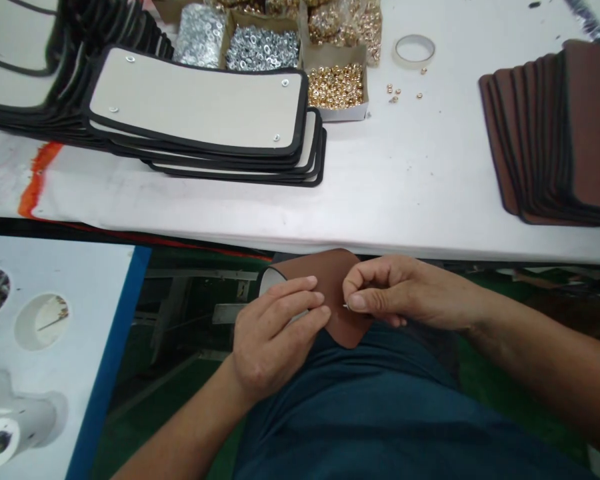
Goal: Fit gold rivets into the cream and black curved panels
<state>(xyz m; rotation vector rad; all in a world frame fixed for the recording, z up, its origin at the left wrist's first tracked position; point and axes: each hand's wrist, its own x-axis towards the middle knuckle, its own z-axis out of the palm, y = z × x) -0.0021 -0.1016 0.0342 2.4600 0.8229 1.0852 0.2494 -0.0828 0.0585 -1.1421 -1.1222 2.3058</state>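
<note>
A brown leather-like panel [349, 327] lies across my lap below the table edge, its left end curled up to show a pale underside. My left hand [275, 333] holds the panel, its fingers stretched over the brown face and its thumb hidden. At the panel's right side, my right hand [405, 293] pinches a small thing between thumb and forefinger. Only a thin, shiny metal tip [346, 306] of it shows, close to the brown face. Whether the tip touches the panel I cannot tell.
On the white table are stacked pale panels with black edges [195, 100], fanned brown panels [530, 140], silver eyelets [263, 48], gold rivet caps [336, 85] and a tape roll [415, 49]. A white sewing-machine bed with a blue edge [110, 353] stands at left.
</note>
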